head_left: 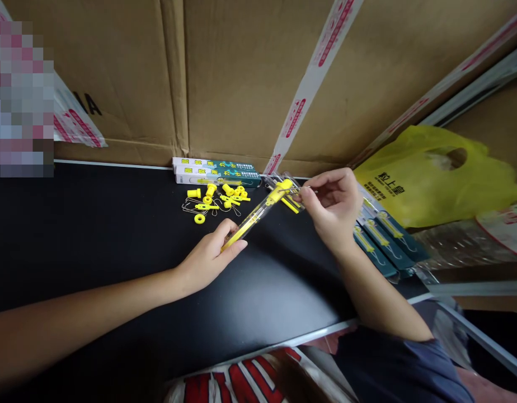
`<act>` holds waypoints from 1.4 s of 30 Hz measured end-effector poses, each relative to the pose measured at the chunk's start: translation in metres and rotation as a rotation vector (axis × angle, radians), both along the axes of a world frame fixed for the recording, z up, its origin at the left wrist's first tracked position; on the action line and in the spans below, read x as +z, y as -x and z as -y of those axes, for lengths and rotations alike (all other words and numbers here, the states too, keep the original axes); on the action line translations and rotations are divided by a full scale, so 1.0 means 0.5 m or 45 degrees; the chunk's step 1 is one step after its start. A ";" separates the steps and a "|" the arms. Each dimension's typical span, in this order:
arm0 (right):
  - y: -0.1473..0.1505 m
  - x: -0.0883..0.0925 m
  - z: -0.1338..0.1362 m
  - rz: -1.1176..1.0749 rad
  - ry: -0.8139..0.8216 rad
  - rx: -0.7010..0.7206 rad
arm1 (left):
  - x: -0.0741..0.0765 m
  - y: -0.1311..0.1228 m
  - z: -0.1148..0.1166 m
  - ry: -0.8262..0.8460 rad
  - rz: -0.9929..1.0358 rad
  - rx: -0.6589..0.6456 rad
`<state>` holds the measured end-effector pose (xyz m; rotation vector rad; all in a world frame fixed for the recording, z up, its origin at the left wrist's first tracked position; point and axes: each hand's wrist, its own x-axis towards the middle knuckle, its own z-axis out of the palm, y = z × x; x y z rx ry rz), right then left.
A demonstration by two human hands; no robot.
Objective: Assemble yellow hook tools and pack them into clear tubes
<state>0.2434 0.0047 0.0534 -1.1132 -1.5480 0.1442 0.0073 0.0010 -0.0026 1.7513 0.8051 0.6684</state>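
Observation:
My left hand (216, 246) is closed around the lower end of a clear tube spring scale (256, 212) with yellow parts inside. The scale slants up to the right, its yellow cap (280, 190) at the top. At that capped end, my right hand (332, 204) pinches a thin metal wire hook (298, 191). Behind the scale lie more clear tubes (290, 202) with yellow pieces, partly hidden by it. To their left is a loose pile of yellow plastic parts (206, 207), rings and wire hooks on the black table (116, 235).
Two printed boxes (216, 172) are stacked against a large cardboard carton (241, 84). More boxes (382, 238) showing spring scales lie at the right, beside a yellow plastic bag (438, 179). The table's light edge (317, 333) runs along the front.

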 end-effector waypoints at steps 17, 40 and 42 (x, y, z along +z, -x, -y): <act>0.042 -0.021 0.014 -0.181 0.174 0.361 | 0.005 -0.003 0.013 0.454 0.338 -0.233; 0.063 -0.032 0.015 -0.526 0.538 0.844 | 0.005 -0.002 -0.003 1.077 0.515 -0.498; 0.061 -0.031 0.015 -0.533 0.562 0.840 | 0.004 -0.002 -0.003 1.090 0.524 -0.507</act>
